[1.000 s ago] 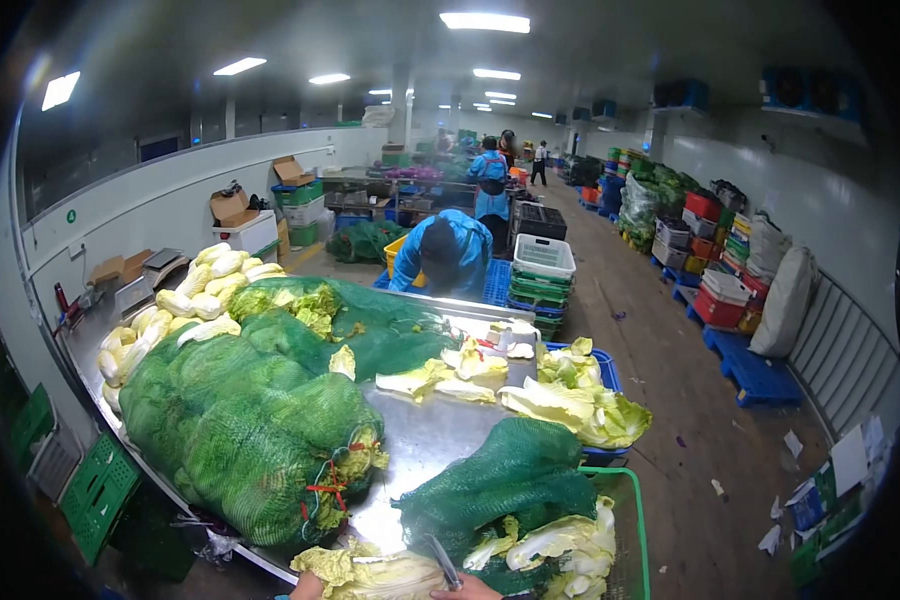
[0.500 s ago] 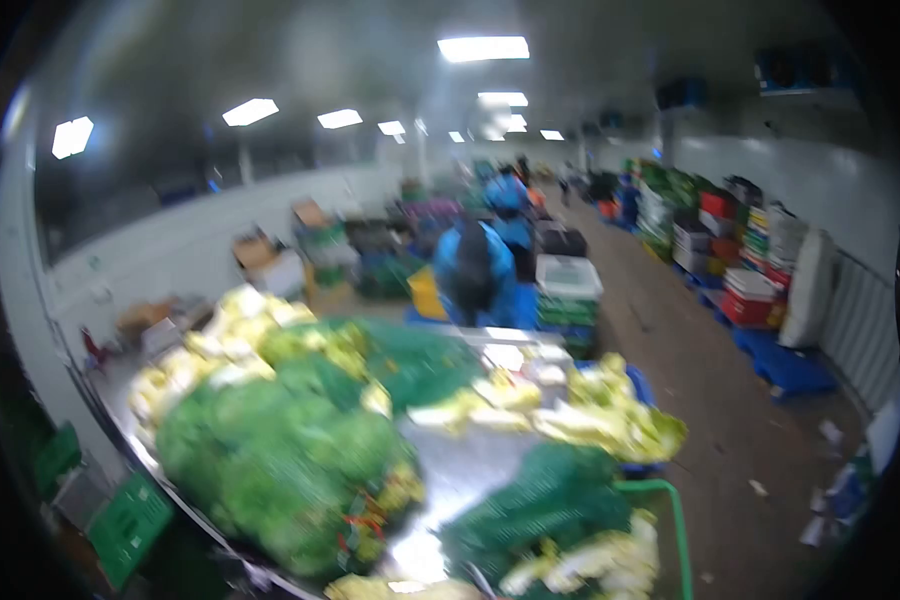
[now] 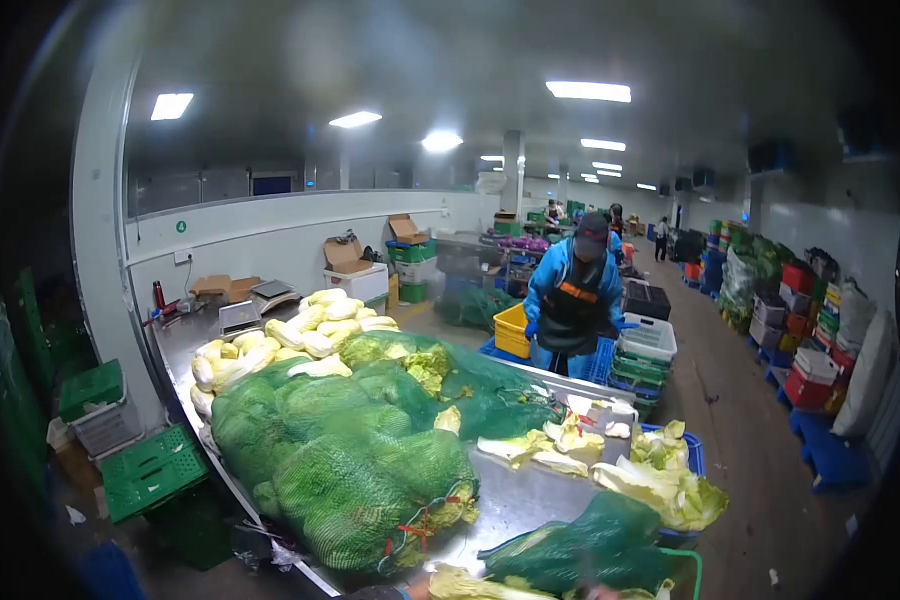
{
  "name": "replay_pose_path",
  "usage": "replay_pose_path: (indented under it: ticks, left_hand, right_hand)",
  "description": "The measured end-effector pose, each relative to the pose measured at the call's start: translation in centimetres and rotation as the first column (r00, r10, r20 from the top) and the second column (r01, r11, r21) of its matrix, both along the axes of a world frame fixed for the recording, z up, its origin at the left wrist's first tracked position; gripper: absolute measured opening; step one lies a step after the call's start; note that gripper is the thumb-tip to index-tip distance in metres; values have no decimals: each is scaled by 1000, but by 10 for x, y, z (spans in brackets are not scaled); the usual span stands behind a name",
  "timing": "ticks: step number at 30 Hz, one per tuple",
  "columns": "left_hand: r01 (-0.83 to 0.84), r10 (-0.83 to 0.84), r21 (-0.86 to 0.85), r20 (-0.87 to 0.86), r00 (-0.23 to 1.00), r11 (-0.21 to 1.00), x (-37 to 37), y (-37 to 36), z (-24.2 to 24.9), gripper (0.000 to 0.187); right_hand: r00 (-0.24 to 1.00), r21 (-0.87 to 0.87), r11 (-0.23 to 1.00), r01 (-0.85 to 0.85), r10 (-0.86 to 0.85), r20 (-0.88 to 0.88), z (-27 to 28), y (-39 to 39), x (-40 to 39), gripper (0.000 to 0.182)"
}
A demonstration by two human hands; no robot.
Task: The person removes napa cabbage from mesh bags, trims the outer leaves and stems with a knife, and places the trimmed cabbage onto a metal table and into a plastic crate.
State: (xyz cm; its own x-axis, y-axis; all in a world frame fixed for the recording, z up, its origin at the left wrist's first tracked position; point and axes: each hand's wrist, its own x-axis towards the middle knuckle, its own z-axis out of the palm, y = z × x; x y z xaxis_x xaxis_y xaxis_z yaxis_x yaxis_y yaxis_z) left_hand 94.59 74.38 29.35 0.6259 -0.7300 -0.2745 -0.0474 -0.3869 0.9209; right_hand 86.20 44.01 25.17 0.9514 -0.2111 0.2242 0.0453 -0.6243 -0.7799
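Note:
At the bottom edge, a sliver of my left hand [image 3: 417, 591] touches the left end of a pale napa cabbage [image 3: 480, 585]; its fingers are mostly cut off. A blurred patch that looks like my right hand [image 3: 595, 591] is beside a dark green mesh bag [image 3: 585, 545], its grip unreadable. Left of these, a large green mesh sack [image 3: 355, 480] full of cabbages lies on the steel table [image 3: 510, 490], red ties at its near end. Trimmed napa cabbages [image 3: 315, 325] are heaped behind it. Loose outer leaves [image 3: 560, 445] lie to the right.
Across the table stands a person [image 3: 575, 295] in blue sleeves and dark apron. A blue crate [image 3: 697, 455] of leaves and a green-rimmed container [image 3: 695, 570] adjoin the table's right side. A scale [image 3: 240, 317] sits at the back left. Green crates [image 3: 155, 475] stand left; stacked crates [image 3: 810, 375] line the right.
My view has swung left, so the scene sits farther right, and the picture is sharper. The person opposite now stands more upright. My hands now show slightly at the bottom edge.

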Motion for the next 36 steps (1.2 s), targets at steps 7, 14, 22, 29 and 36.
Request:
replay_pose_path:
  ticks: [7, 14, 22, 29, 36]
  left_hand:
    - [48, -38, 110, -93, 995, 993, -5, 2, 7, 47]
    - [77, -77, 7, 148, 986, 997, -29, 34, -11, 52]
    - [-448, -59, -293, -883, 466, 844, -18, -24, 39, 48]
    - [-61, 83, -117, 193, 978, 991, -31, -60, 52, 79]
    - [-19, -393, 527, 656, 644, 849, -40, -57, -9, 93]
  right_hand:
    - [607, 397, 523, -754, 786, 117, 300, 153, 172, 42]
    - [728, 382, 654, -653, 682, 77, 111, 76, 67, 62]
    - [980, 117, 988, -97, 115, -161, 46, 89, -55, 85]
    - [866, 772, 548, 322, -501, -5, -58, 20, -14, 23]
    - [713, 823, 41, 567, -524, -465, -73, -44, -17, 33]
